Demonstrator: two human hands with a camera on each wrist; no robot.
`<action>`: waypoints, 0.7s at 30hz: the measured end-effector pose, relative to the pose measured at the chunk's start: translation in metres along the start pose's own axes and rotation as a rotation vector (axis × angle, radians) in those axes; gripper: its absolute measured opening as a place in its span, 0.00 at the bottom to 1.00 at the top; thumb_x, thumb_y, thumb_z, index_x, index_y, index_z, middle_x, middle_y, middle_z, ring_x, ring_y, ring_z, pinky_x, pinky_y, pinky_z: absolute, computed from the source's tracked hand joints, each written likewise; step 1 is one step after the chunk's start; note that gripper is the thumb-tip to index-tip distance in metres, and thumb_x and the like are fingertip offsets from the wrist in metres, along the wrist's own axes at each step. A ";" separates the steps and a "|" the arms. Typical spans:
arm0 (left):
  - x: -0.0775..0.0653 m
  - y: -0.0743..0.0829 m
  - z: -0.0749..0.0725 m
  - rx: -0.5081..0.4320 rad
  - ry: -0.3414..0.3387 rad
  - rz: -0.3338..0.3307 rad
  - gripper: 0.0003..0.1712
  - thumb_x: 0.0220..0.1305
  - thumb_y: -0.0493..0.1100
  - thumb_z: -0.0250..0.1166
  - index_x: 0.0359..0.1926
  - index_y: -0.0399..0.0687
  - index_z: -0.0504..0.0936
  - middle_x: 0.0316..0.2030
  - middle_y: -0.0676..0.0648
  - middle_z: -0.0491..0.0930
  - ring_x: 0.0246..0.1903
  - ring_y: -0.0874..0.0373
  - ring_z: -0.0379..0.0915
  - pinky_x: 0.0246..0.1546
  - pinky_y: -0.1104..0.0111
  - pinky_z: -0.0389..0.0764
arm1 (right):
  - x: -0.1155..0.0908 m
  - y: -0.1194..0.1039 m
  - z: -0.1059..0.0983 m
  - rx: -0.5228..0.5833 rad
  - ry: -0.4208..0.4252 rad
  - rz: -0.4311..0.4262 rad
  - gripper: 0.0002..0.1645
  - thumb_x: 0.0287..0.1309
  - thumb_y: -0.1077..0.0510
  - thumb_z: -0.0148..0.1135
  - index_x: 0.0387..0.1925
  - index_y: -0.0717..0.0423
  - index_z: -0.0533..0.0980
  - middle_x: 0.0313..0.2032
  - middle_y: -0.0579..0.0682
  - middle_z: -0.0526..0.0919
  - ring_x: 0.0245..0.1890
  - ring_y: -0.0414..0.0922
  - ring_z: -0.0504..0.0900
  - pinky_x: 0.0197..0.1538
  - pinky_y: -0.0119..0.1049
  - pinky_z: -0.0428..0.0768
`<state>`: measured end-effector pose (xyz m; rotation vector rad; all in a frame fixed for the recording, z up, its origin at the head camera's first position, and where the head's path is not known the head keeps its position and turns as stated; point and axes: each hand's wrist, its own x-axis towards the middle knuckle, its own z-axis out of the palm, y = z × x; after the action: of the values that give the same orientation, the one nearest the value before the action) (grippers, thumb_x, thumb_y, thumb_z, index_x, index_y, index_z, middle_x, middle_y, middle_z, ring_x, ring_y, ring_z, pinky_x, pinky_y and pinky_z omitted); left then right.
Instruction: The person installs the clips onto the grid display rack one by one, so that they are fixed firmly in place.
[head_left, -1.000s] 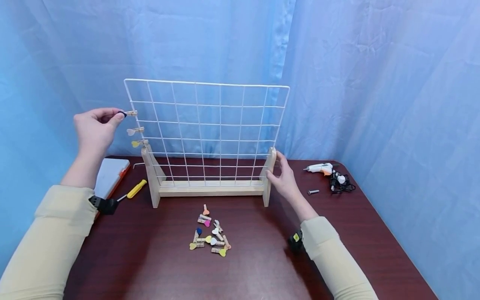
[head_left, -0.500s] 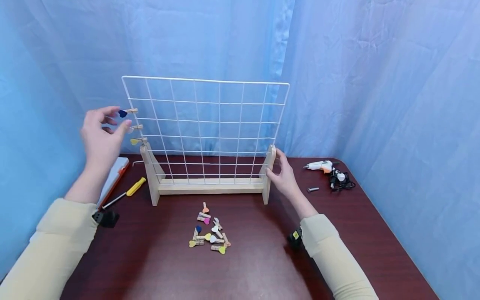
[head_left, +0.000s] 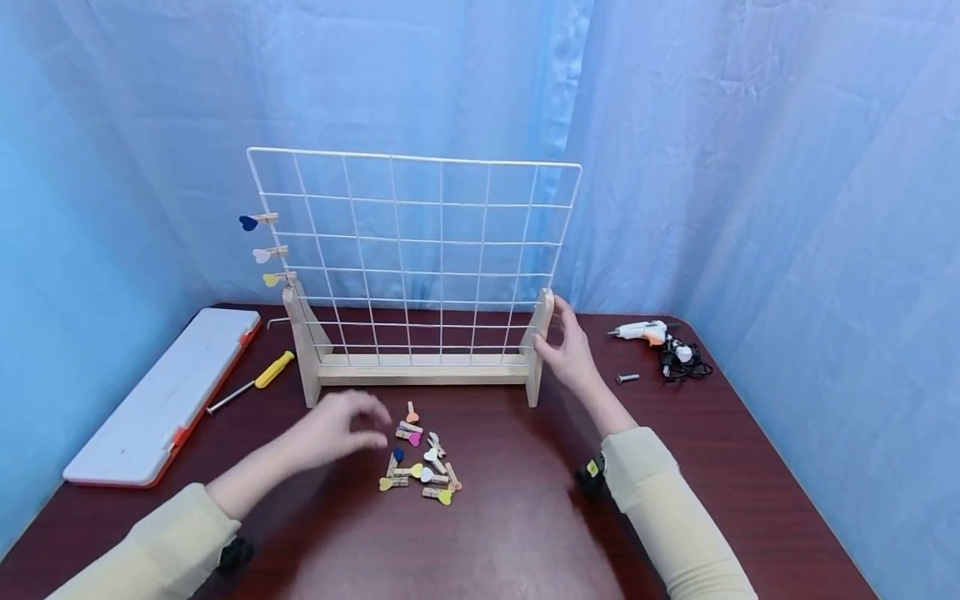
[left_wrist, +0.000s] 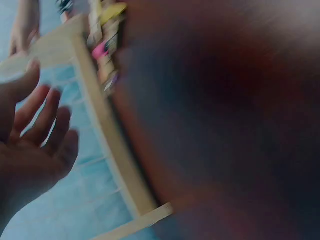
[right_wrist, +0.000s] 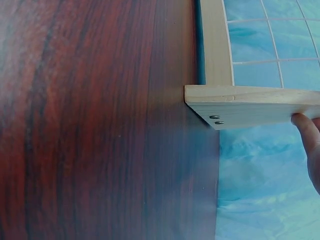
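Note:
A white wire grid [head_left: 441, 242] stands upright in a wooden stand [head_left: 423, 377]. Three heart clothespins are clipped down the grid's left side: a dark blue one [head_left: 249, 222], a pale one [head_left: 262, 255] and a yellow one [head_left: 272, 279]. My left hand [head_left: 337, 429], empty and slightly blurred, hovers with spread, bent fingers just left of a loose pile of clothespins [head_left: 417, 471] on the table. In the left wrist view the fingers [left_wrist: 50, 117] have nothing between them. My right hand [head_left: 567, 354] grips the stand's right side post [right_wrist: 250, 107] between thumb and fingers.
On the left lie a flat white case [head_left: 161, 400] with an orange edge and a yellow-handled screwdriver [head_left: 273, 370]. A glue gun [head_left: 637, 331] with a coiled black cord [head_left: 682, 360] and a bolt [head_left: 627, 378] are at the right. Blue curtain hangs behind the table.
My left hand has let go of the dark blue clothespin, which stays clipped on the grid, and has come down and right to the pile. My right hand keeps its place on the post.

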<state>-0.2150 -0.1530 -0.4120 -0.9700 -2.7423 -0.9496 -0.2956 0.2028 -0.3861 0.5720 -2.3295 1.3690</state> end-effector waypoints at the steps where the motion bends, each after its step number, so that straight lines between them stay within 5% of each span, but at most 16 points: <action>1: -0.004 -0.001 0.006 -0.014 -0.063 0.009 0.11 0.46 0.47 0.69 0.32 0.51 0.81 0.29 0.58 0.78 0.32 0.65 0.73 0.35 0.68 0.76 | 0.000 0.000 0.000 0.004 0.000 0.001 0.39 0.51 0.70 0.56 0.63 0.62 0.53 0.55 0.64 0.65 0.53 0.60 0.68 0.44 0.53 0.75; 4: -0.014 -0.003 0.022 -0.038 -0.179 0.012 0.09 0.46 0.48 0.69 0.29 0.53 0.79 0.26 0.59 0.77 0.28 0.65 0.72 0.31 0.71 0.75 | 0.001 -0.001 -0.001 0.004 0.000 -0.002 0.39 0.51 0.70 0.57 0.63 0.62 0.53 0.55 0.64 0.65 0.53 0.60 0.68 0.44 0.54 0.75; 7: -0.021 -0.004 0.033 -0.051 -0.212 -0.007 0.09 0.45 0.49 0.70 0.26 0.55 0.78 0.24 0.59 0.75 0.26 0.65 0.70 0.29 0.73 0.74 | 0.002 -0.001 -0.001 0.005 -0.012 -0.004 0.39 0.51 0.70 0.56 0.63 0.62 0.52 0.55 0.64 0.65 0.52 0.60 0.69 0.42 0.53 0.76; 15: -0.024 -0.004 0.042 -0.024 -0.175 0.056 0.09 0.46 0.46 0.69 0.20 0.61 0.75 0.21 0.61 0.72 0.25 0.66 0.67 0.26 0.77 0.69 | 0.002 0.001 0.000 -0.005 -0.002 0.004 0.39 0.51 0.69 0.56 0.63 0.61 0.52 0.55 0.63 0.65 0.53 0.59 0.68 0.47 0.52 0.74; 21: -0.022 -0.003 0.035 -0.094 -0.130 0.053 0.07 0.51 0.42 0.66 0.23 0.58 0.77 0.21 0.63 0.74 0.23 0.71 0.68 0.25 0.74 0.74 | 0.003 0.025 0.003 -0.006 -0.002 0.002 0.39 0.53 0.65 0.57 0.65 0.54 0.52 0.56 0.60 0.66 0.53 0.57 0.69 0.45 0.50 0.75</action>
<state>-0.1953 -0.1469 -0.4476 -1.1539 -2.7822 -1.0510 -0.3118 0.2108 -0.4038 0.5704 -2.3355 1.3626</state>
